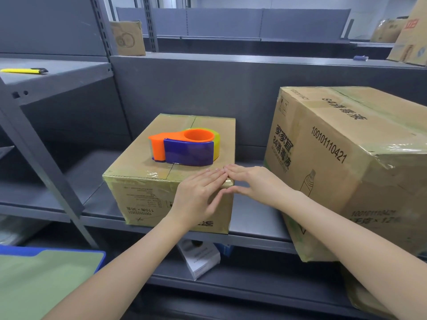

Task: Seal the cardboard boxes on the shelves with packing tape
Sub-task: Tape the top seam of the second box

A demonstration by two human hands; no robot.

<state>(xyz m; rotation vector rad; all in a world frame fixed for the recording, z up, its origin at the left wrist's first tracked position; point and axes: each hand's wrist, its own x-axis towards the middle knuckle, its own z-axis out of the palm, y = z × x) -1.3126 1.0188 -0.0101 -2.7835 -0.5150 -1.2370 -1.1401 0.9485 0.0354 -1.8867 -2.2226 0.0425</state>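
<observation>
Grey metal shelving fills the view, with more grey racks and partitions running across the room behind. The middle shelf [251,218] is a flat, dark-grey steel board, and on it, close to its front lip, sits the small cardboard box [143,197]. Its top flaps are closed and glossy packing tape [138,179] wraps over its front edge. An orange and blue tape dispenser [184,146] rests on the lid, back from the hands. Just to the right stands a large cardboard box [346,169], tilted and overhanging the shelf's front.

Both hands lie flat at the small box's front right corner. The left hand [198,190] has straight fingers laid together on the taped edge. The right hand [249,181] is the same, and its fingertips meet the left's. Neither grips anything.

A yellow utility knife [24,70] lies on the upper left shelf. Further back a smaller carton [128,38] leans against a post. On the shelf below is a white packet [201,257], and a blue-edged green board [46,273] shows at lower left.
</observation>
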